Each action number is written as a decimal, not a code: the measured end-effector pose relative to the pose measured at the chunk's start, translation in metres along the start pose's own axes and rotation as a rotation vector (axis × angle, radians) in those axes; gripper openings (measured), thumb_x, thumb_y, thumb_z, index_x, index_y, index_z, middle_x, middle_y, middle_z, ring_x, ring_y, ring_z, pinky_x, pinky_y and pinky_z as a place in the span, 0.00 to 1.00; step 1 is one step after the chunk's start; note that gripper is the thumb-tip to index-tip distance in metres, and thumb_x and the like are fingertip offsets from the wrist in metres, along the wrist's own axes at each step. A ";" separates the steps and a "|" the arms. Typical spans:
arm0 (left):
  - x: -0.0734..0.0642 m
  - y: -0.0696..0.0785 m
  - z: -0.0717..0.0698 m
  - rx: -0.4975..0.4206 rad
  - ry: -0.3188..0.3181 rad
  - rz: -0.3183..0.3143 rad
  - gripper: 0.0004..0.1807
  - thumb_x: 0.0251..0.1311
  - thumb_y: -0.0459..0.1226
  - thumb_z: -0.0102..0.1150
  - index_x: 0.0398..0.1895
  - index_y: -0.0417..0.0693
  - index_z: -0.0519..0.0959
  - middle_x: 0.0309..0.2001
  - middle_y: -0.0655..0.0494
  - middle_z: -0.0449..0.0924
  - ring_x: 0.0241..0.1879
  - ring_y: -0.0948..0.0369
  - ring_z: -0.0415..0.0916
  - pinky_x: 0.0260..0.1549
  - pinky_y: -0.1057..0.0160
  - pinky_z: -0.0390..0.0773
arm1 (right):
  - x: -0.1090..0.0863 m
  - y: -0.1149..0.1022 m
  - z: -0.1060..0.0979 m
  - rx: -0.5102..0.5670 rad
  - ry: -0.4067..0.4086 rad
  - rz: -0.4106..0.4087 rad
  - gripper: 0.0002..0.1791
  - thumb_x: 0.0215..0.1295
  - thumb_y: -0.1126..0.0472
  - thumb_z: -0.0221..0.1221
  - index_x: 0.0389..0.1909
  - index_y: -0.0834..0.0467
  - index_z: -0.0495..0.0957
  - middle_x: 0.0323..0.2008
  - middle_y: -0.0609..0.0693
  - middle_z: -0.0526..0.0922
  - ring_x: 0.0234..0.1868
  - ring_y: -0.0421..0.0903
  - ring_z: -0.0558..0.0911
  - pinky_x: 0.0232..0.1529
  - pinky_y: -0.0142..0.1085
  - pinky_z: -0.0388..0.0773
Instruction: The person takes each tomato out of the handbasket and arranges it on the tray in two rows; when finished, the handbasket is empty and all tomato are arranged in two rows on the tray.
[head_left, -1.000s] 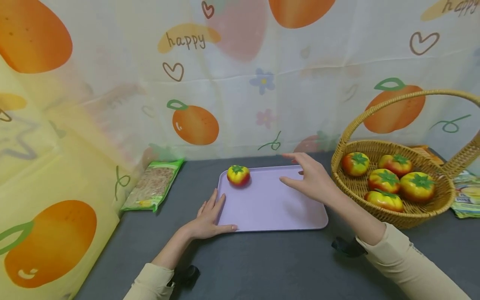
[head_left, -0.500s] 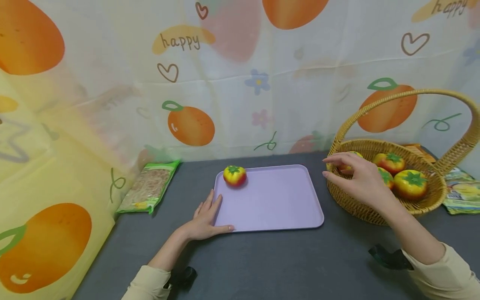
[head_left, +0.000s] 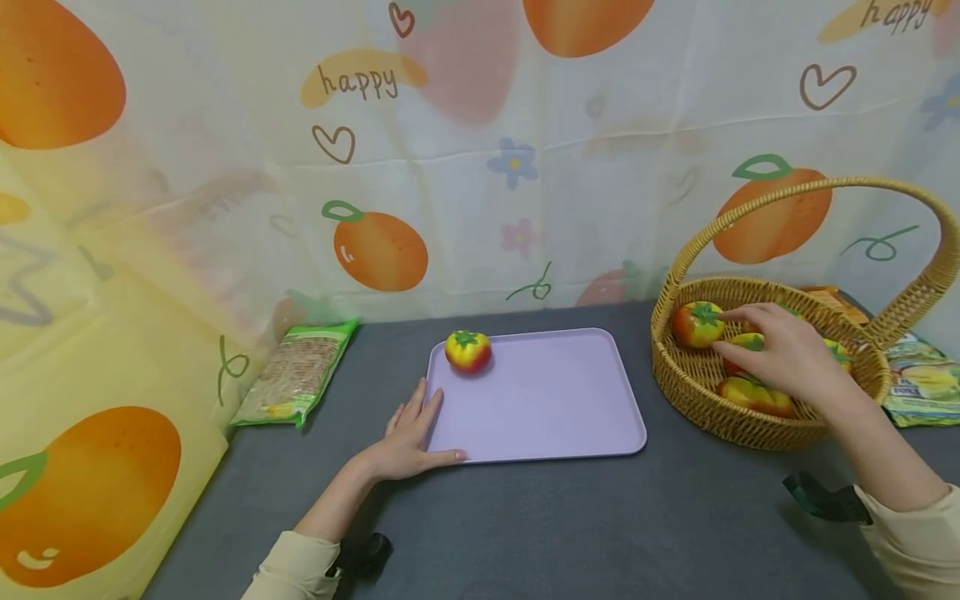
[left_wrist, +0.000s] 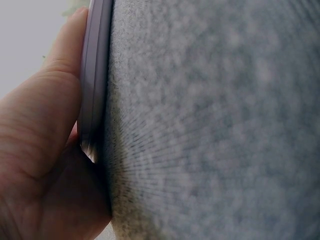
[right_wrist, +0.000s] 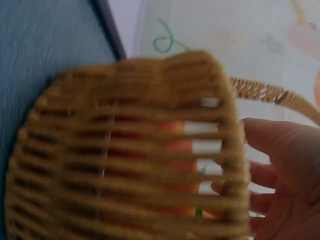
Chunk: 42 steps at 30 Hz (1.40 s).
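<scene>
Head view: a fruit (head_left: 697, 325) just beside the fingertips of the right hand (head_left: 791, 350), its grip loose and unclenched.
The basket (head_left: 697, 404) is under that hand; the left hand (head_left: 405, 446), fingers spread, touches the tray (head_left: 540, 400), a second fruit (head_left: 468, 352) beyond its fingertips.

Cream fabric is worn on both arms, the left sleeve (head_left: 288, 575) and the right sleeve (head_left: 918, 542) being finished with broad, creased cuffs (head_left: 306, 547). Beside them are worn a black left wrist camera (head_left: 369, 553) and a black, green-tinged right wrist camera (head_left: 825, 500).
</scene>
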<state>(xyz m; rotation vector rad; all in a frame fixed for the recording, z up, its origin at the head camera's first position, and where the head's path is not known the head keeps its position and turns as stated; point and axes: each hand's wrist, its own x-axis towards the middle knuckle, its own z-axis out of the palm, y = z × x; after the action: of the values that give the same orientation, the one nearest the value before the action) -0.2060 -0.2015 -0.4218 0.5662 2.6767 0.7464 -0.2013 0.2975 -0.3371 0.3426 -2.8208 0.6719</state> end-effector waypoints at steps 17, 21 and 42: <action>0.000 -0.002 0.001 -0.003 -0.005 0.004 0.59 0.55 0.62 0.62 0.78 0.43 0.42 0.77 0.40 0.22 0.75 0.42 0.29 0.66 0.36 0.30 | 0.009 0.032 -0.006 -0.161 -0.283 0.084 0.38 0.65 0.46 0.61 0.61 0.75 0.66 0.58 0.79 0.65 0.58 0.76 0.64 0.49 0.68 0.65; 0.000 -0.002 0.000 -0.005 -0.007 -0.001 0.59 0.55 0.63 0.61 0.78 0.43 0.42 0.77 0.41 0.22 0.75 0.41 0.28 0.66 0.36 0.30 | 0.011 0.036 -0.005 -0.164 -0.296 0.081 0.39 0.64 0.46 0.62 0.60 0.76 0.66 0.57 0.80 0.66 0.57 0.76 0.65 0.49 0.67 0.65; 0.000 -0.003 -0.001 0.004 -0.016 -0.005 0.58 0.55 0.63 0.61 0.78 0.44 0.42 0.77 0.42 0.21 0.75 0.43 0.27 0.67 0.37 0.30 | 0.016 0.040 -0.001 -0.164 -0.277 0.057 0.40 0.56 0.46 0.69 0.55 0.75 0.70 0.49 0.74 0.75 0.49 0.70 0.73 0.44 0.63 0.70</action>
<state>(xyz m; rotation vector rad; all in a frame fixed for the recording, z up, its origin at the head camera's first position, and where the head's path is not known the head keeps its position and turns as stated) -0.2071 -0.2037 -0.4227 0.5637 2.6640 0.7325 -0.2274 0.3297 -0.3484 0.3509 -3.1332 0.4283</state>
